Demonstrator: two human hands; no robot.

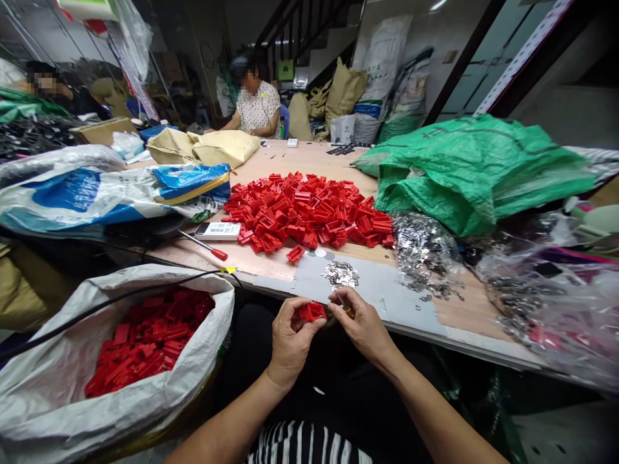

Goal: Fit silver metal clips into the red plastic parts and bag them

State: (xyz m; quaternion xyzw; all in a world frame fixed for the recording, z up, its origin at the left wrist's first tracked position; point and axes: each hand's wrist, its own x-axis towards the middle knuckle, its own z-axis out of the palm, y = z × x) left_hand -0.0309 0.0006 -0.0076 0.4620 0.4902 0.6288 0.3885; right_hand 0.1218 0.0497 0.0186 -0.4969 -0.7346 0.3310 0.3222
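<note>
My left hand is closed on a small red plastic housing, hollow and box-shaped, held just off the table's front edge. Close beside it, my right hand grips a small screwdriver-like tool with a thin metal shaft and a yellowish handle; its tip is too small to make out. Just beyond my hands, a little heap of flat silvery metal pieces lies on a grey sheet. Behind that spreads a large pile of similar red housings, with one loose housing at its near edge.
An open white sack of red parts stands at my left. A red-handled screwdriver and a white box lie left of the pile. Bagged metal pieces and a green sack occupy the right. A person sits across.
</note>
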